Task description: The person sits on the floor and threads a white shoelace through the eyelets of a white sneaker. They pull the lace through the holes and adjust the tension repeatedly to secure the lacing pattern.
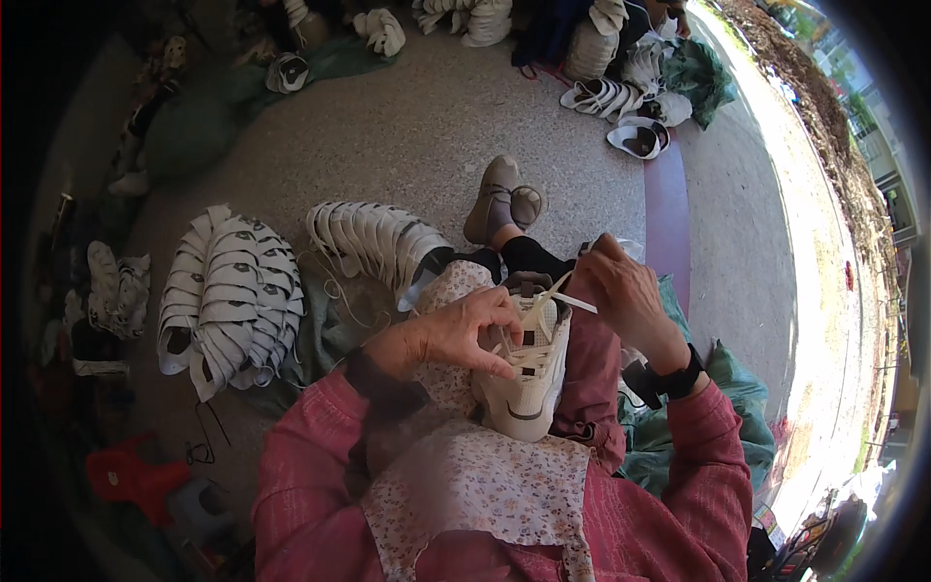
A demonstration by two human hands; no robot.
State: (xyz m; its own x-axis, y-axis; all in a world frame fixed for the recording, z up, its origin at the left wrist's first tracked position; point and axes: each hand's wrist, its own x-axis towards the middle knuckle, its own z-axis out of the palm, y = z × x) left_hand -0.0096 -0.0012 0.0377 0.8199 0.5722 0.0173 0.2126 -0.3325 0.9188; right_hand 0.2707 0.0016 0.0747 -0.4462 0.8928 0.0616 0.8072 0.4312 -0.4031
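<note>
A cream-white shoe (524, 400) with dark trim lies across my lap, its rounded toe toward me. My left hand (458, 332) grips it from the left side, thumb and fingers curved over the lacing with a gap between them. Pale shoelaces (539, 325) cross the front of the shoe. Up beside the collar on the right, my right hand (621, 291) is closed with bent fingers on a lace; a light lace end (579, 304) sticks out to its left. Its fingertips are partly hidden. A flowered apron (504, 485) covers my lap under the shoe.
Nested rows of white shoe uppers (233, 296) stand on the floor at my left, with another row (373, 238) ahead. More uppers (606, 97) lie at the far right. Green sacking (737, 407) is by my right side. A red plastic object (136, 477) sits lower left.
</note>
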